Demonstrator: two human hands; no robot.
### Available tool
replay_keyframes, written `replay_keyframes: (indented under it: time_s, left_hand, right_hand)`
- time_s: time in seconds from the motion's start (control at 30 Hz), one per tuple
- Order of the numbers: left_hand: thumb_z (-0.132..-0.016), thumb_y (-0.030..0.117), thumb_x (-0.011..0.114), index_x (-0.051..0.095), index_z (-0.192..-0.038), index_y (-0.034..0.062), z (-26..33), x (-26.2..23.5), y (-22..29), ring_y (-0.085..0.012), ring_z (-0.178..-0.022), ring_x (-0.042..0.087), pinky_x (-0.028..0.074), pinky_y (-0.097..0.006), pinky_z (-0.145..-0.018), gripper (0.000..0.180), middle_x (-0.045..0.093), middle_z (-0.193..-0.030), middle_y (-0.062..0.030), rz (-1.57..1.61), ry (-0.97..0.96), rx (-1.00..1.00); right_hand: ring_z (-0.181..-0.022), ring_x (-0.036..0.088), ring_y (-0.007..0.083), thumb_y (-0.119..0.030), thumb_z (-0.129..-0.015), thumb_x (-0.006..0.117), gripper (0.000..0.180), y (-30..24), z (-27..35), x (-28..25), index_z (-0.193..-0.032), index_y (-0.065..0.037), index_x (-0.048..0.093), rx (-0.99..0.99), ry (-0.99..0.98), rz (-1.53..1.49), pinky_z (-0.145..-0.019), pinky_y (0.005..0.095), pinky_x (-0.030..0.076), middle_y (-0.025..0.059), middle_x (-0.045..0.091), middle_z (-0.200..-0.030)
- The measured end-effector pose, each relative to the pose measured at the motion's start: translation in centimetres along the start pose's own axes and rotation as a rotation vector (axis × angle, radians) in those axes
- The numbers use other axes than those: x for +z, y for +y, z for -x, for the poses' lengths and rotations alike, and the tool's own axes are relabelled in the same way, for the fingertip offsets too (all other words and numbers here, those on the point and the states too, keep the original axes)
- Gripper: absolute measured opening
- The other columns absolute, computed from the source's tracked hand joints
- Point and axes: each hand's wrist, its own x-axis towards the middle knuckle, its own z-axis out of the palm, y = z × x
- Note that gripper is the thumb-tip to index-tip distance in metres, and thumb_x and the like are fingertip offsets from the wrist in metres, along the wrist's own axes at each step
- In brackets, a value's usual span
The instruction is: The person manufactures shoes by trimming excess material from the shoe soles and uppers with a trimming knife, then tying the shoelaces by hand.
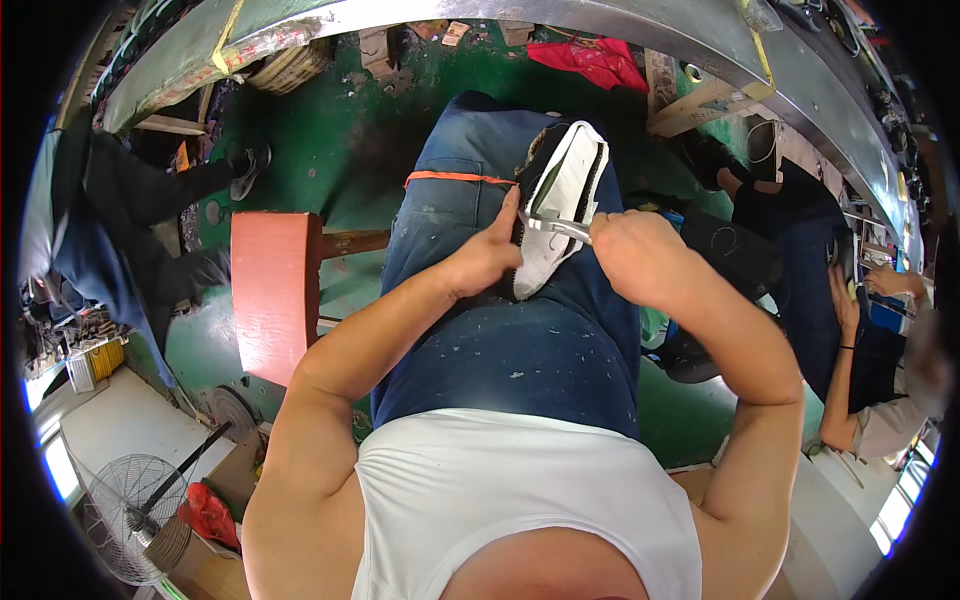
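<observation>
A shoe (541, 266) with a white underside and dark, jagged upper edges lies sole up across my thighs. An orange strap (450, 176) runs over the blue trousers to its left side. My left hand (484, 252) grips the shoe from the left, index finger pointing up along its edge; the fingertips underneath are partly hidden. Closed round the handles of metal pliers (562, 227) is my right hand (640, 256), at the shoe's right side. The jaws of the pliers reach across the shoe to its left edge; what they pinch is too small to tell.
A reddish padded bench (272, 290) stands at my left. Ahead runs a metal-edged worktable (690, 62), with red cloth (590, 62) on the green floor below. Another person (800, 250) sits at right; another's dark-clothed legs (130, 220) show at left. A fan (135, 515) stands lower left.
</observation>
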Motion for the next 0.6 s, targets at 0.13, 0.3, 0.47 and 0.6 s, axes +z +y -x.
replay_keyframes:
  time_s: [0.13,0.3,0.47,0.6]
  left_hand:
    - [-0.107,0.046,0.031,0.014,-0.159,0.0053,-1.4,-0.2,1.1,-0.0247,-0.144,0.036,0.030,-0.040,-0.117,0.068,0.033,-0.158,-0.0103,0.685,0.024,-0.164]
    - [-0.108,0.049,0.026,0.045,-0.147,0.0015,-4.4,0.1,-1.3,-0.0226,-0.128,0.053,0.042,-0.036,-0.107,0.065,0.053,-0.144,-0.0145,0.363,0.567,-0.253]
    - [-0.109,0.041,0.029,0.063,-0.125,-0.0054,-5.1,-0.7,-3.3,-0.0369,-0.114,0.063,0.046,-0.038,-0.099,0.060,0.068,-0.115,-0.0259,-0.245,0.689,0.011]
    - [-0.108,0.036,0.032,0.062,-0.125,-0.0060,-4.7,-0.1,-2.5,-0.0450,-0.115,0.060,0.047,-0.043,-0.099,0.054,0.064,-0.120,-0.0312,-0.392,0.636,0.033]
  right_hand:
    - [-0.083,0.067,0.0432,-0.019,-0.091,0.061,0.024,1.3,-1.8,-0.2,-0.098,0.003,0.065,-0.059,-0.187,-0.172,-0.077,0.0487,0.053,0.0243,0.067,-0.083]
    - [-0.092,0.063,0.0459,-0.026,-0.091,0.062,0.029,-1.6,-2.5,7.3,-0.099,0.002,0.060,0.078,0.129,-0.583,-0.083,0.0521,0.049,0.0256,0.067,-0.091]
    - [-0.098,0.062,0.0460,-0.021,-0.090,0.063,0.030,1.0,-1.7,5.1,-0.107,0.002,0.055,0.037,-0.045,-0.722,-0.088,0.0507,0.048,0.0270,0.064,-0.101]
    - [-0.102,0.062,0.0432,-0.012,-0.088,0.064,0.031,1.8,-2.2,4.1,-0.109,0.007,0.051,0.081,0.378,-0.344,-0.090,0.0481,0.050,0.0286,0.062,-0.107]
